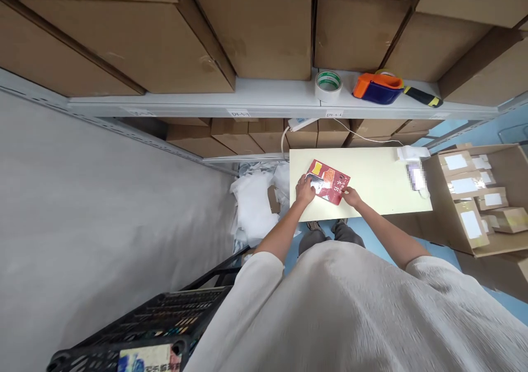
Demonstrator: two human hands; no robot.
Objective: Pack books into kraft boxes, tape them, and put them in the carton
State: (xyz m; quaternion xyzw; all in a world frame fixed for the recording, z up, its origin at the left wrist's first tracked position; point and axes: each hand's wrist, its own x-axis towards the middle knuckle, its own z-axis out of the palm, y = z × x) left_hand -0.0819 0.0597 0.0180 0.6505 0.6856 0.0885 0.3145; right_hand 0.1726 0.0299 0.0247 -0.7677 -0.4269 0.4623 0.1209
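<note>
A red book [333, 180] with yellow, orange and white patches on its cover is tilted over the pale yellow table [381, 176]. My left hand [305, 190] grips its left edge, thumb on top by a dark patch that I cannot tell from the cover print. My right hand [352, 197] pinches the lower right corner between closed fingers. Whether the book rests on the table or is slightly raised, I cannot tell.
Above the table, a shelf [276, 97] bears cardboard boxes, a tape roll [328, 86] and an orange-blue tape dispenser [377, 88]. An open carton [511, 244] with small parcels stands right. White bags [253, 201] lie left, with a black crate [193, 306] at lower left.
</note>
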